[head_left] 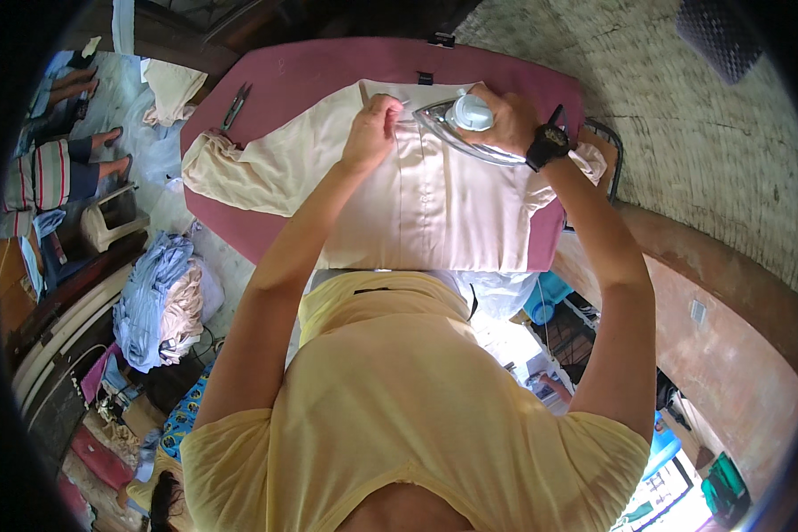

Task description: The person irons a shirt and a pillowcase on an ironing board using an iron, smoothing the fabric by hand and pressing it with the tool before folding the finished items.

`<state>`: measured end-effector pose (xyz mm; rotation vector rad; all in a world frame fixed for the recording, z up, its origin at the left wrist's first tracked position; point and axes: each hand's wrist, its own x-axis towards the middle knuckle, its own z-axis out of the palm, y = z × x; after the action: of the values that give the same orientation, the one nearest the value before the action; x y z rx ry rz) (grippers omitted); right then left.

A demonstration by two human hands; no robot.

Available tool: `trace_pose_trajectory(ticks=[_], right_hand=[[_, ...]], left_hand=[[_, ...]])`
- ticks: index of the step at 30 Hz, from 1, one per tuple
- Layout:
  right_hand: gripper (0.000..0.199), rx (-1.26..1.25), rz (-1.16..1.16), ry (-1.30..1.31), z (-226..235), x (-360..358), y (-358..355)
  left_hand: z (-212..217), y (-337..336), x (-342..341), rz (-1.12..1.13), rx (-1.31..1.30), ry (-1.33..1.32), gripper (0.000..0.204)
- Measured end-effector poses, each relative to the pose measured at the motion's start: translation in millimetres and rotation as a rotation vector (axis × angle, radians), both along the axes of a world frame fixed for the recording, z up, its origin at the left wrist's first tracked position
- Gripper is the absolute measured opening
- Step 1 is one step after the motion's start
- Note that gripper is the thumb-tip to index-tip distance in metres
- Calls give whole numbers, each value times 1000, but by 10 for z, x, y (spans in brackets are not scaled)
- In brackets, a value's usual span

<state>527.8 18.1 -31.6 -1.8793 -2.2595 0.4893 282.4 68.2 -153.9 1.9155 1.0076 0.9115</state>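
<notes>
A cream long-sleeved shirt (pixel 372 223) lies spread on the maroon padded ironing board (pixel 306 78). My right hand (pixel 511 122), wearing a black watch, is closed around a steam iron (pixel 472 113) with a pale blue-white body and a shiny metal base. The iron rests on the upper part of the shirt, its tip pointing left. Just left of that tip, my left hand (pixel 372 131) is at the shirt's top edge with its fingers pinched together. What lies between those fingertips is hidden. One crumpled sleeve (pixel 213 160) reaches the board's left side.
Small thread snips (pixel 236 106) lie on the board's far left. A heap of blue and pink clothes (pixel 155 297) is at the left, near a beige stool (pixel 113 217). Other people's legs (pixel 106 152) show at the far left. A low wall (pixel 700 301) curves along the right.
</notes>
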Motion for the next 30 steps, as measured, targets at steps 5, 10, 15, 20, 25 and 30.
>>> trace_pose_trajectory(ticks=[5, 10, 15, 20, 25, 30], right_hand=[[61, 52, 26, -29, -239, -85, -60], [58, 64, 39, -28, -246, -94, -35], [56, -1, -57, 48, -192, -88, 38], [56, 53, -10, 100, 124, -292, 48], [56, -12, 104, 44, -4, -758, -2], [56, -57, 73, -5, -181, -814, -44]], left_hand=[[77, 14, -133, 5, 185, 76, 23], [100, -115, -25, 13, 332, 285, 22], [-2, -60, 3, -49, -58, 116, 25], [319, 477, -436, 9, 270, 213, 26], [204, 848, -656, -224, 297, 498, 27], [132, 980, -577, -298, 293, 670, 30]])
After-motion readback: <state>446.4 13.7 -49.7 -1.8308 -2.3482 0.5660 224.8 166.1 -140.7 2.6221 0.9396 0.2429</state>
